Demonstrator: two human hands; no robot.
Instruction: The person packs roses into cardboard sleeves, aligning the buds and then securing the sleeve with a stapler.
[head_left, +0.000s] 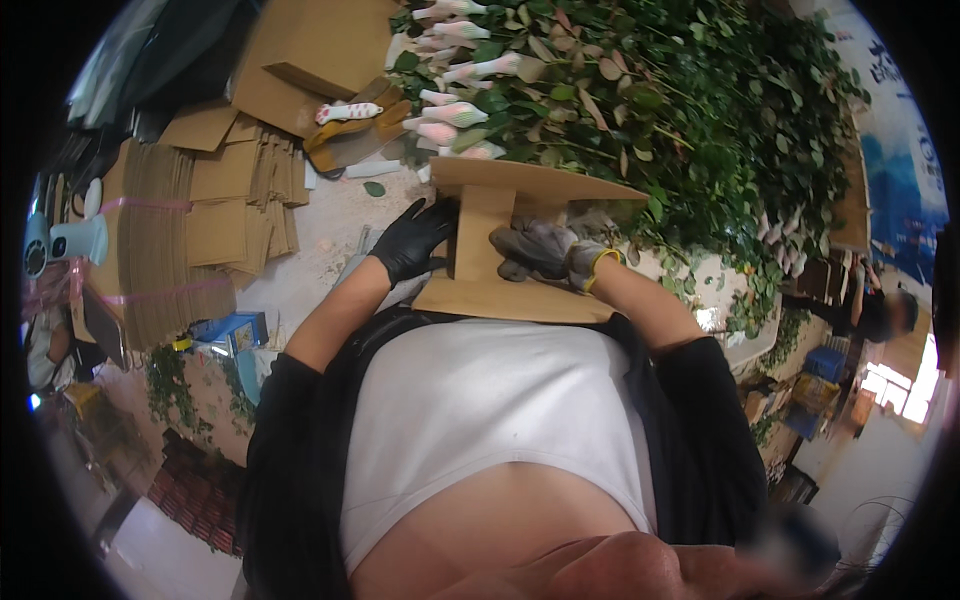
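Cardboard [478,225], matte, flapped; black-gloved left hand [412,243] beside it, fingers spread; grey-gloved right hand [541,250] atop, finger grip unclear.

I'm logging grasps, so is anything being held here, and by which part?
A firm hold cannot be told: the right grip lies at the right side of the folded cardboard, the left grip by its left edge.

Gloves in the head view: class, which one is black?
The left glove, black to the wrist; the right glove is grey, with a yellow edge at its cuff.
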